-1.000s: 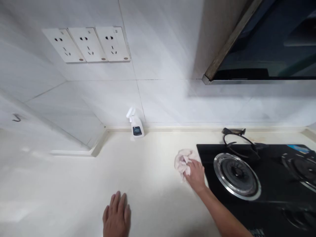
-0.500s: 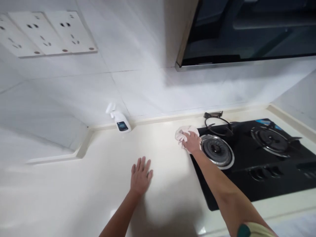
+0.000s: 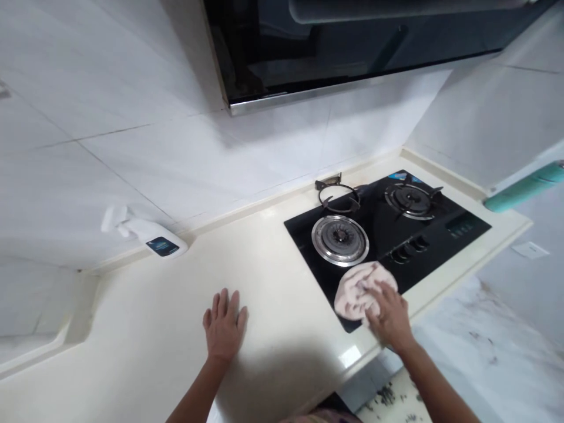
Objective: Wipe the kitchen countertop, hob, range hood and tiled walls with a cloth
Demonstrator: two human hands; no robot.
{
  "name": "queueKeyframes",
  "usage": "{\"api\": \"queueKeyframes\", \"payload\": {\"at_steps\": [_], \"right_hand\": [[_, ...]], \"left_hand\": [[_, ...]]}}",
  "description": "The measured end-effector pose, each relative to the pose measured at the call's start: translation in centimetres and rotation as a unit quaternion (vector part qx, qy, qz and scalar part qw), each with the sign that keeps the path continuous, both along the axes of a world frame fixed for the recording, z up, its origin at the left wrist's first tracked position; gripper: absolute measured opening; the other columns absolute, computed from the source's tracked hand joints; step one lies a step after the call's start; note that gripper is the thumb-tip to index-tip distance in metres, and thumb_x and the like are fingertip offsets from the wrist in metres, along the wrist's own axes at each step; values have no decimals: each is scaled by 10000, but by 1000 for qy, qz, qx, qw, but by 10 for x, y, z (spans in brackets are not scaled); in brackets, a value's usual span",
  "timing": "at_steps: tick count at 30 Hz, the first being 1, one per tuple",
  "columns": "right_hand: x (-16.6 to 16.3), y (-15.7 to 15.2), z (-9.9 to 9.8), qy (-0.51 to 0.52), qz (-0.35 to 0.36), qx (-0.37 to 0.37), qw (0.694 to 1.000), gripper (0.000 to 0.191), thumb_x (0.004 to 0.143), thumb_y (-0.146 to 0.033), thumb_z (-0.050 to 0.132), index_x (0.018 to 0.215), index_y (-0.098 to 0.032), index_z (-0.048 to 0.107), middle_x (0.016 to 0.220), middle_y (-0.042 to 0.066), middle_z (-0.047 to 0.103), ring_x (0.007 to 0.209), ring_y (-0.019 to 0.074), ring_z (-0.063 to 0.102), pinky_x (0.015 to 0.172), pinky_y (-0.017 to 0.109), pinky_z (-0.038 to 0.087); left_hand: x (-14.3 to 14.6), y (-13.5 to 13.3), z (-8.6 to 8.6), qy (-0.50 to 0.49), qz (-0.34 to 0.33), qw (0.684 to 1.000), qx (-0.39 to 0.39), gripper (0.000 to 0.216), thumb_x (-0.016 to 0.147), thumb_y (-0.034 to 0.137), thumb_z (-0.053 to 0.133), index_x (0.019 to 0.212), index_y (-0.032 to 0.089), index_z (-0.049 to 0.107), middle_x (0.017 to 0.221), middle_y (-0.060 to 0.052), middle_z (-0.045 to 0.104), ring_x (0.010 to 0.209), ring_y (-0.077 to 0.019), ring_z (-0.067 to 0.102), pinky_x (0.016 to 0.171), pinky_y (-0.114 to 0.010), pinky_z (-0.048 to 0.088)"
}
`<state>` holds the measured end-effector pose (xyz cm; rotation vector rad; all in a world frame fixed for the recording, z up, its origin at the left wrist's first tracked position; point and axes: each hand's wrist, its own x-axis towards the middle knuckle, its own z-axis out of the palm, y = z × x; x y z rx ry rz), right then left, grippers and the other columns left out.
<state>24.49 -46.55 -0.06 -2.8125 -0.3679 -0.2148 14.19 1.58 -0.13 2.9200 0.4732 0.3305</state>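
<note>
My right hand (image 3: 390, 318) presses a crumpled pinkish-white cloth (image 3: 359, 291) onto the front left corner of the black glass gas hob (image 3: 440, 232), fingers curled over the cloth. My left hand (image 3: 224, 326) lies flat and open on the cream countertop (image 3: 145, 329), fingers spread, holding nothing. The cloth sits just in front of the left burner (image 3: 340, 239), whose pan support (image 3: 337, 195) lies off it at the back.
A white spray bottle (image 3: 147, 236) stands against the tiled wall at the back left. A black range hood (image 3: 352, 41) hangs above the hob. The right burner (image 3: 411, 200) has its support on. A teal bar (image 3: 524, 188) juts in at right. Marble floor shows below the counter edge.
My right hand has dragged the cloth from the hob's back left edge to its front left corner. The camera has swung right; my left hand stays flat on the counter.
</note>
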Motion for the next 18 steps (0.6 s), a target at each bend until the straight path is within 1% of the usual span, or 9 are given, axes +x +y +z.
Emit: {"api": "queueKeyframes", "payload": {"at_steps": [2,4,5,7,10,12,15,17,18], "right_hand": [[25,-17,3,6,-130,-5,991,528,916,-507,512,1350,-232,632,1551,149,454,1394,381,414,1066,576,391],[40,-15,7,8,-218,-5,976,550,915,-532,508,1342,-209,635,1564,154,437,1403,382,395,1066,582,393],[41,-7,9,7,-243,-5,970,552,916,-543,513,1331,-204,644,1571,155,427,1414,384,379,1073,585,388],[27,22,12,6,-245,-8,970,535,921,-563,533,1298,-207,668,1580,155,410,1441,389,346,1096,597,363],[-24,85,15,7,-167,-9,986,471,926,-560,595,1255,-238,695,1593,156,394,1478,391,304,1128,625,313],[-67,132,17,15,-96,0,995,416,923,-539,644,1228,-263,708,1605,152,382,1506,401,258,1147,649,268],[-125,196,17,58,20,35,997,369,893,-511,704,1176,-274,709,1586,136,411,1511,422,238,1161,683,211],[-151,223,16,91,108,62,988,386,858,-507,741,1162,-275,691,1557,114,452,1494,416,268,1172,682,194],[-161,227,15,101,147,72,981,395,845,-507,753,1157,-274,683,1541,101,472,1484,407,287,1179,674,190]], "left_hand": [[1,0,0,0,0,1000,-9,529,1052,451,413,1514,245,565,1662,-156,397,1559,-382,335,1218,-652,290],[1,-1,-1,4,-2,1000,-16,541,1054,460,399,1517,232,562,1664,-167,390,1562,-388,325,1218,-653,291],[2,0,-2,7,-3,1000,-20,547,1055,467,393,1519,229,560,1667,-169,385,1565,-389,319,1219,-651,291],[2,1,-4,13,-6,1000,-25,556,1056,476,385,1524,225,552,1673,-170,374,1571,-392,306,1223,-649,288],[4,2,-8,1,-13,1000,-26,550,1063,449,384,1515,192,560,1666,-189,377,1574,-403,297,1229,-657,278],[3,-1,-9,-19,-49,998,-34,520,1070,412,381,1486,179,589,1646,-186,414,1570,-396,312,1238,-653,276],[-6,-19,-6,-39,-182,979,-80,469,1081,367,384,1472,222,599,1606,-125,494,1553,-318,376,1256,-568,328],[-19,-37,-2,-48,-261,956,-128,469,1087,339,385,1518,245,542,1614,-90,491,1542,-251,402,1255,-483,378],[-27,-45,-1,-51,-284,946,-149,479,1088,325,387,1546,248,503,1628,-82,473,1539,-226,406,1252,-452,393]]}}
